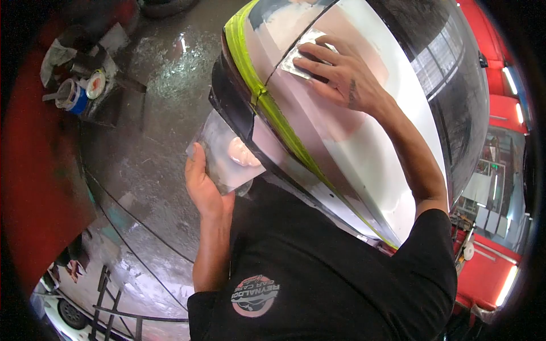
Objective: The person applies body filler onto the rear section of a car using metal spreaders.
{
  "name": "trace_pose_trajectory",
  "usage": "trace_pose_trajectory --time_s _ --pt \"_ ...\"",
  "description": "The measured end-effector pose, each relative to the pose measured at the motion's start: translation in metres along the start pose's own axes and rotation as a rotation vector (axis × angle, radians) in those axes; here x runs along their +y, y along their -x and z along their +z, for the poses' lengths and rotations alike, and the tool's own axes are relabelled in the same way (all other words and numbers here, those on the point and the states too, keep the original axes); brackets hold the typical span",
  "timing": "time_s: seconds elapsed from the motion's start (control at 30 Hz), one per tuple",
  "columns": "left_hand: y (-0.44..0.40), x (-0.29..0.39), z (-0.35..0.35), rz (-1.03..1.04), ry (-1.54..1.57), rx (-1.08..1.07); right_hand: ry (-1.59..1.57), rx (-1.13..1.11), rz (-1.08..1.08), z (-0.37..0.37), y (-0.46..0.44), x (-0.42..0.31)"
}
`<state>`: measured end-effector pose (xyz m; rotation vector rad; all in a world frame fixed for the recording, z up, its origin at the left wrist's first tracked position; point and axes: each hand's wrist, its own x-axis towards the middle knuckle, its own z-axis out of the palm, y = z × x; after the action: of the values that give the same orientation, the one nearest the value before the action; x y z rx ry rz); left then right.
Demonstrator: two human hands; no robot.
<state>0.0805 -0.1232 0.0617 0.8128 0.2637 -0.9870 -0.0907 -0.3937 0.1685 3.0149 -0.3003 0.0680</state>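
My left hand (206,184) grips a flat, smooth plate (219,156) by its edge, beside the car's lower side. A pinkish blob of paste (243,152) lies on the plate. Up on the white and pinkish car panel (369,165), my right hand (339,71) presses a flat, pale spreader (307,51) near a dark panel seam, fingers spread over it. Yellow-green masking tape (273,113) runs along the panel's edge, left of my right hand.
An open blue-and-white tub (77,101) stands on a cluttered stand at the upper left. A cable (133,219) crosses the floor. At the lower left are a dark metal frame (119,312), a white car (65,315) and a person's hand (74,270).
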Motion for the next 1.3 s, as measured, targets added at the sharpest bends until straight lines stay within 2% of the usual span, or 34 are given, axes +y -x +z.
trace_pose_trajectory --time_s 0.13,0.47,0.97,1.17,1.27,1.3 --pt "0.001 -0.003 -0.004 0.002 -0.007 -0.045 -0.015 0.001 0.003 0.002 0.006 -0.002" --pt "0.008 -0.006 -0.002 0.003 -0.054 -0.003 -0.063 0.006 0.067 -0.013 0.046 -0.03" --pt "0.01 -0.028 -0.003 -0.037 -0.098 -0.05 -0.16 -0.06 0.177 -0.035 0.143 -0.067" --pt "0.011 -0.033 0.007 -0.052 -0.088 -0.122 -0.142 -0.214 0.257 -0.067 0.171 -0.081" --pt "0.01 -0.039 0.019 -0.031 -0.073 -0.131 -0.278 -0.216 0.321 -0.088 0.181 -0.079" --pt "0.012 -0.043 0.027 -0.03 -0.062 -0.135 -0.39 -0.108 0.354 -0.088 0.181 -0.08"
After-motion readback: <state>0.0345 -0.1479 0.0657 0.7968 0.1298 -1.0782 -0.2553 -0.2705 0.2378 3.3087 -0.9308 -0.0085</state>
